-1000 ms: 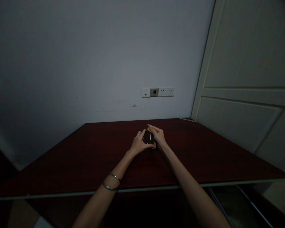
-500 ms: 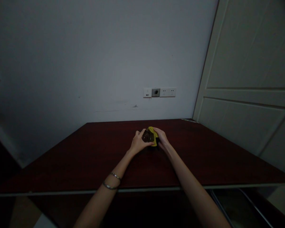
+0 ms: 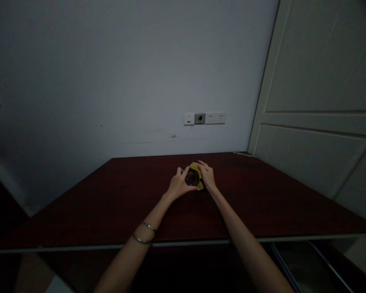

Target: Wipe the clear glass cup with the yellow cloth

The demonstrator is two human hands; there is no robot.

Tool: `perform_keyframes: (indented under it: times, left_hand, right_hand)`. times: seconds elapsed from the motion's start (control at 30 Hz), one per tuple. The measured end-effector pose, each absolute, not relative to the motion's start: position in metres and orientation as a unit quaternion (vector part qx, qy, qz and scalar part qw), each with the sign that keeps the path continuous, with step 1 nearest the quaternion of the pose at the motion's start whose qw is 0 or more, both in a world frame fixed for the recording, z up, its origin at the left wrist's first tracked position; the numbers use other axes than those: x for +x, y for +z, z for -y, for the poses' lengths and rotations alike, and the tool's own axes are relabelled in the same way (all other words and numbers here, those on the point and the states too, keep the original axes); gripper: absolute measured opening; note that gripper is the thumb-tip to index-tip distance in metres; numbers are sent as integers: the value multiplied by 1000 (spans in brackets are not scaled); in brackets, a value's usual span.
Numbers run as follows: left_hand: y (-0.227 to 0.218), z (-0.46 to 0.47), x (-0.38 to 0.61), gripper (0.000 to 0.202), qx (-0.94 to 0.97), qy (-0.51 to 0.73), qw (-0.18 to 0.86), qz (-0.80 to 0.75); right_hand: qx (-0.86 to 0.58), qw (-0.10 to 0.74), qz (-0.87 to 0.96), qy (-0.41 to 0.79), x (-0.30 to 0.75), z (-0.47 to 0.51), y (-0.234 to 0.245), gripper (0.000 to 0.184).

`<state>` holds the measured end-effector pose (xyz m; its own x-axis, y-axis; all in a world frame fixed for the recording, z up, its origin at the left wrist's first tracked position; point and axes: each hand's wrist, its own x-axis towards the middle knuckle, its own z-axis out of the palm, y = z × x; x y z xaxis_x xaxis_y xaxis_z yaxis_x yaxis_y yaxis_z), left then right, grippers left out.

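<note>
Both my hands meet near the middle of a dark red table [image 3: 110, 203]. My left hand [image 3: 178, 186] is curled round a small dark rounded glassy object [image 3: 191, 178], thumb and fingers gripping its sides. My right hand [image 3: 208, 176] presses a yellow cloth [image 3: 198, 176] against the right side of that object, fingers closed over the cloth. Two thin bracelets sit on my left wrist. The room is dim, so I cannot make out what the object is.
A pale wall with a row of sockets [image 3: 204, 118] stands behind the table. A white panelled door [image 3: 317, 106] is at the right. The table's front edge has a light strip; a dark frame shows below it at lower right.
My right hand has shifted the yellow cloth around the dark object, its fingers now higher over the top. My left hand keeps its grip in the same place.
</note>
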<state>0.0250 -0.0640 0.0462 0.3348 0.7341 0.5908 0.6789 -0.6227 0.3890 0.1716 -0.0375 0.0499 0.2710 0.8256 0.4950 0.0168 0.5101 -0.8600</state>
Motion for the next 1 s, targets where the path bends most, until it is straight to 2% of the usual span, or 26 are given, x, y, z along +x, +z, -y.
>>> perform_keyframes:
  times: [0.17,0.27,0.37,0.47,0.63,0.8,1.0]
  left_hand:
    - [49,69,26,99,835,330,-1,-440]
    - [50,69,27,99,839,304,-10,-450]
    - [49,67,25,96,840,277,-24,-466]
    - [49,66,22,91,833,261,-30,-487]
    - [48,67,23,88,820,265,-50,-504]
    - [49,73,34,101,802,280,-39,-527]
    - [44,75,51,104,786,385,33,-483]
  right_hand:
    - [-368,705,425,432,169,33,45,29]
    - [-346,660,453,490,168,33,44,37]
    - [-360,606,515,488,165,32,39,49]
    - [-391,592,556,433,161,28,31,53]
    - [-413,601,545,413,157,25,25,51]
    - [-407,607,455,509,163,27,35,42]
    - [-395,603,320,615,175,20,39,33]
